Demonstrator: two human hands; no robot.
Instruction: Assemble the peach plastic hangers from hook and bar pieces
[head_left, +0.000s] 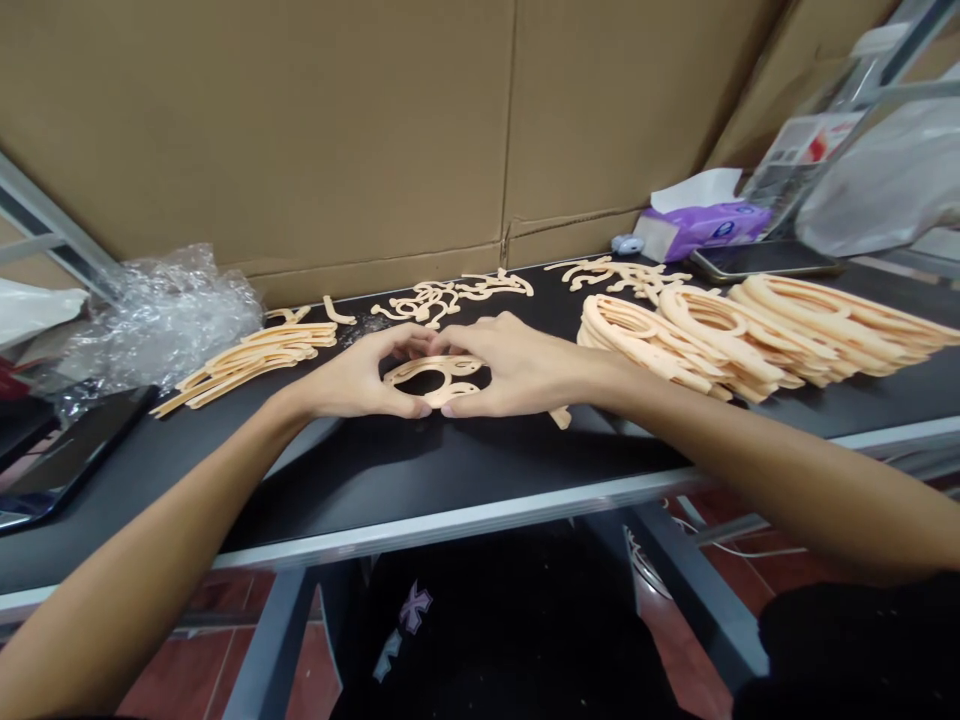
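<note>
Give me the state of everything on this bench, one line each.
Peach ring, flat on the table, between both hands.
Left hand, gripping its left edge.
Right hand, gripping its right edge.
Ring stacks, fanned over, lying flat.
Tissue pack, open, one tissue sticking up.
Phone, face up, screen dark.

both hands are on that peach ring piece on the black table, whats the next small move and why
Likely push the inner cutouts out of the ring piece with the thumbs. Left hand and right hand both pinch it flat on the table, its centre webbing looks still attached, and loose scraps lie behind while stacked rings sit to the right.
</note>
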